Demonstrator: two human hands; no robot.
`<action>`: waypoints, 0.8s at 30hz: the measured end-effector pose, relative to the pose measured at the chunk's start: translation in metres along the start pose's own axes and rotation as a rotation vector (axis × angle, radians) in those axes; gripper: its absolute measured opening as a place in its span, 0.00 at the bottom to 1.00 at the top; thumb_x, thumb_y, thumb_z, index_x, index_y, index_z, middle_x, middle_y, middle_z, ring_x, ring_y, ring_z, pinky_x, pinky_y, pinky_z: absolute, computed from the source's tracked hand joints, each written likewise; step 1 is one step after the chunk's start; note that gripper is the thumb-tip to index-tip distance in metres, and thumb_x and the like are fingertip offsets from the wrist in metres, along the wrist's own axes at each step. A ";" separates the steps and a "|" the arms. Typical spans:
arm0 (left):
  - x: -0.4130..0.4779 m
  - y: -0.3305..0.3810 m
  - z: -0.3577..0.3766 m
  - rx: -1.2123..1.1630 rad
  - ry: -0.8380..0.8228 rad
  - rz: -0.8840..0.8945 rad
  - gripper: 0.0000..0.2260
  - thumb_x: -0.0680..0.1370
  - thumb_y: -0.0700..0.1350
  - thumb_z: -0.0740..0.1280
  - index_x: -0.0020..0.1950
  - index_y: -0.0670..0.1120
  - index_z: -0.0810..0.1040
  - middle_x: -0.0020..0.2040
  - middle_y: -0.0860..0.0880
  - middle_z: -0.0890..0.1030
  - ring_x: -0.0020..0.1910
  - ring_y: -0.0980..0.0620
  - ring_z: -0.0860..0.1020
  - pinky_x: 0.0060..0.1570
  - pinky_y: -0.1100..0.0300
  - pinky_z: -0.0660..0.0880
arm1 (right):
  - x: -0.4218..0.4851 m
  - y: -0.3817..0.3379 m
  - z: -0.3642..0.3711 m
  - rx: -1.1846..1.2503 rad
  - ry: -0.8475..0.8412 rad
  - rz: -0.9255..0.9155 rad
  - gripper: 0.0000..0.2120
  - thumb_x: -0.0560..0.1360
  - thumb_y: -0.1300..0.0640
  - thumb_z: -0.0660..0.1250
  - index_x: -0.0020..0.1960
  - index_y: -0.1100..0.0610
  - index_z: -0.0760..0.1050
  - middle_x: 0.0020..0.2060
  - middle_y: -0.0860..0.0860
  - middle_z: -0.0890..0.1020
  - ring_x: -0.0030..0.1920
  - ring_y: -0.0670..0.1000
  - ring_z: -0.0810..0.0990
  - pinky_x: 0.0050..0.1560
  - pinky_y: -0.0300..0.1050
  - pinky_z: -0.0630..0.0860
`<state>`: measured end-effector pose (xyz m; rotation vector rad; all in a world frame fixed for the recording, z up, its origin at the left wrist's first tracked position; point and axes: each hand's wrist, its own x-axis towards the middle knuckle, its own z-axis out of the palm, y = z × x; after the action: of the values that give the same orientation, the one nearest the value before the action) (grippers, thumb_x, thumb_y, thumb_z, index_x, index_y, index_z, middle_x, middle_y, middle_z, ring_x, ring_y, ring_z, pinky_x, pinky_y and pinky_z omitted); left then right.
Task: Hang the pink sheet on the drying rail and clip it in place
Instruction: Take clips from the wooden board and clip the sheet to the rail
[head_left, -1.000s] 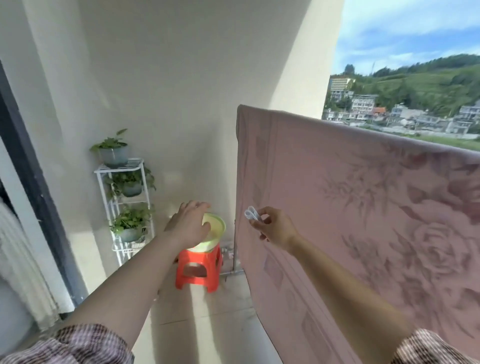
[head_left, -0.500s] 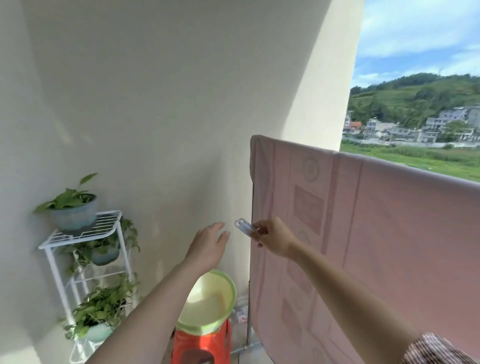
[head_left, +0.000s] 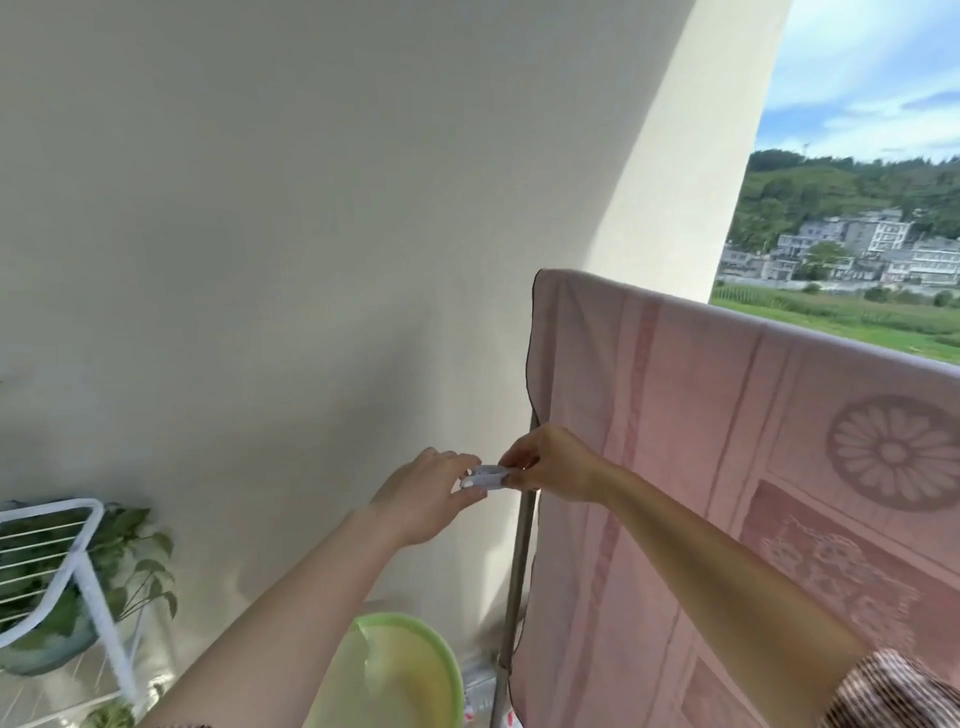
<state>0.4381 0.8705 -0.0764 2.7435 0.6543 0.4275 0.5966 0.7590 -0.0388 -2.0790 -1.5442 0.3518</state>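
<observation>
**Pink sheet (head_left: 727, 467) draped; clip (head_left: 485, 477) between both hands**

Sheet is hanging at 3 o'clock, beside the metal post (head_left: 521, 561). At centre, left hand (head_left: 431, 499) and right hand (head_left: 556, 465) are together, each pinching one end of the white clip. Green basin (head_left: 405, 670) is sitting at 6 o'clock.

sheet (head_left: 727, 467): matt patterned cloth | pole (head_left: 522, 561): smooth metal | basin (head_left: 415, 626): glossy plastic | clip (head_left: 485, 477): pale plastic

A green basin (head_left: 415, 626) sits low beside a white wire shelf (head_left: 85, 525) with leafy plants (head_left: 137, 564), hillside buildings (head_left: 883, 239) far off.
</observation>
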 end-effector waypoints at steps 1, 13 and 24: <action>0.014 -0.010 0.002 -0.021 -0.007 0.001 0.13 0.79 0.56 0.59 0.60 0.55 0.73 0.55 0.53 0.78 0.58 0.49 0.72 0.54 0.52 0.72 | 0.014 0.002 0.000 -0.026 -0.003 0.016 0.06 0.71 0.59 0.72 0.48 0.57 0.84 0.34 0.45 0.82 0.34 0.41 0.77 0.38 0.34 0.73; 0.176 -0.089 0.062 -0.798 -0.096 -0.167 0.09 0.79 0.53 0.60 0.52 0.48 0.72 0.48 0.49 0.81 0.41 0.50 0.79 0.43 0.55 0.73 | 0.101 0.016 -0.014 -0.550 0.223 0.332 0.20 0.75 0.64 0.59 0.64 0.52 0.74 0.55 0.47 0.81 0.53 0.51 0.79 0.49 0.41 0.73; 0.227 -0.047 0.077 -1.341 -0.348 -0.065 0.13 0.81 0.55 0.57 0.55 0.47 0.70 0.47 0.52 0.84 0.47 0.53 0.78 0.42 0.60 0.72 | 0.120 0.018 -0.024 -1.357 0.264 0.049 0.15 0.62 0.66 0.66 0.45 0.55 0.81 0.46 0.52 0.81 0.48 0.53 0.79 0.45 0.47 0.75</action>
<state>0.6403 1.0026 -0.1135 1.4481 0.1934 0.2133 0.6614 0.8626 -0.0167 -2.8638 -1.7226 -1.2584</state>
